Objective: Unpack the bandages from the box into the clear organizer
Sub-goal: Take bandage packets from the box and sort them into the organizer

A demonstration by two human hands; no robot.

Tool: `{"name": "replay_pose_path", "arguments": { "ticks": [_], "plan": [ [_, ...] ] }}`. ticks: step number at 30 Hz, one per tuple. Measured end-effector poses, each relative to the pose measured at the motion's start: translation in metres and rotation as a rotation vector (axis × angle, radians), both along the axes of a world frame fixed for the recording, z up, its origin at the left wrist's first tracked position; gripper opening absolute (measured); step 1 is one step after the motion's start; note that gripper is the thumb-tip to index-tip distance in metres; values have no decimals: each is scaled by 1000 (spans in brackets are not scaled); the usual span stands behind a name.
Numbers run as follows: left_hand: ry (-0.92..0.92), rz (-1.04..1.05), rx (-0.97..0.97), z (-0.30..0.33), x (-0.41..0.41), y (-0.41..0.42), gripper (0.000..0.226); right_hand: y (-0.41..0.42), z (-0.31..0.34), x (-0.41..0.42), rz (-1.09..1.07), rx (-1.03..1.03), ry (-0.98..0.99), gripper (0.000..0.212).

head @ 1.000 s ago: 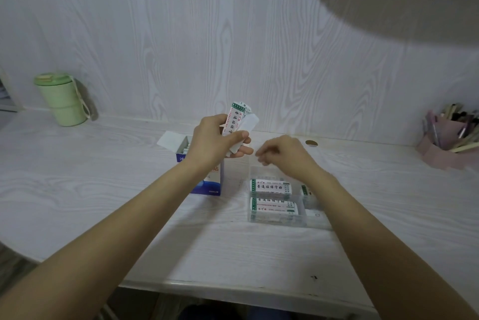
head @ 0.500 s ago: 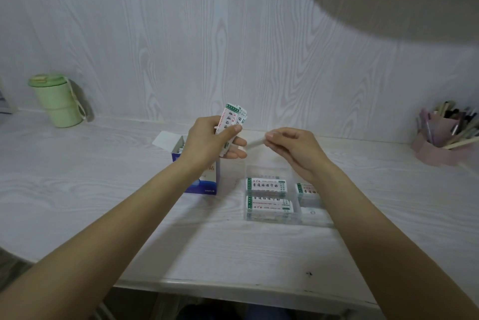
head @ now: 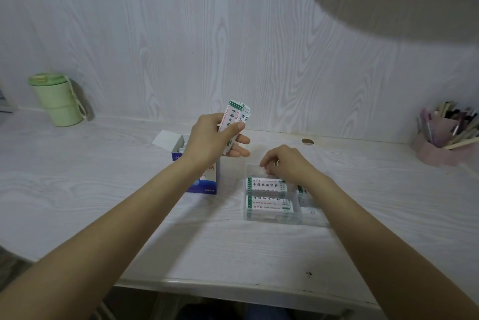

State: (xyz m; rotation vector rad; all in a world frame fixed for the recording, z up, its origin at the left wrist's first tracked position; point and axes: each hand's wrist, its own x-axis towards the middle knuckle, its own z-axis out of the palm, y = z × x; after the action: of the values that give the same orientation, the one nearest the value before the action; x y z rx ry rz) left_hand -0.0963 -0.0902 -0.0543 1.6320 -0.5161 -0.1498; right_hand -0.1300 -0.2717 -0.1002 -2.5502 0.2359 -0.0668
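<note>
My left hand holds a fanned stack of white bandage strips with green ends, upright above the open blue and white box. More strips stand inside the box. My right hand is lowered over the far left compartment of the clear organizer, fingers pinched together; what they pinch is hidden. Two nearer left compartments each hold a stack of bandages. Another stack shows in a right compartment, partly behind my right forearm.
A green lidded cup stands at the far left by the wall. A pink pen holder full of pens sits at the far right. A small brown round mark lies near the wall. A lamp shade hangs at upper right.
My right hand took a strip from the stack in my left hand, then moved down to the organizer's far left compartment. My left hand kept its stack above the box.
</note>
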Motion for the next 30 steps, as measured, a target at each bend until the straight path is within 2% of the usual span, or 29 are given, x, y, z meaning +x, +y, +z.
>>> {"name": "replay_pose_path", "arguments": {
  "ticks": [5, 11, 16, 21, 30],
  "plan": [
    [7, -24, -7, 1, -1, -2, 27, 7, 1, 4, 72, -152, 109, 21],
    [-8, -22, 12, 0, 0, 0, 34, 10, -4, 3, 73, -177, 131, 57],
    [5, -28, 4, -1, -1, 1, 33, 14, -4, 2, 56, -189, 112, 57],
    [0, -26, 2, 0, -2, 2, 31, 15, -2, 2, 39, -116, 11, 55],
    [5, -32, 1, -1, -3, 2, 26, 13, -6, -1, 84, -3, -108, 43]
  ]
}}
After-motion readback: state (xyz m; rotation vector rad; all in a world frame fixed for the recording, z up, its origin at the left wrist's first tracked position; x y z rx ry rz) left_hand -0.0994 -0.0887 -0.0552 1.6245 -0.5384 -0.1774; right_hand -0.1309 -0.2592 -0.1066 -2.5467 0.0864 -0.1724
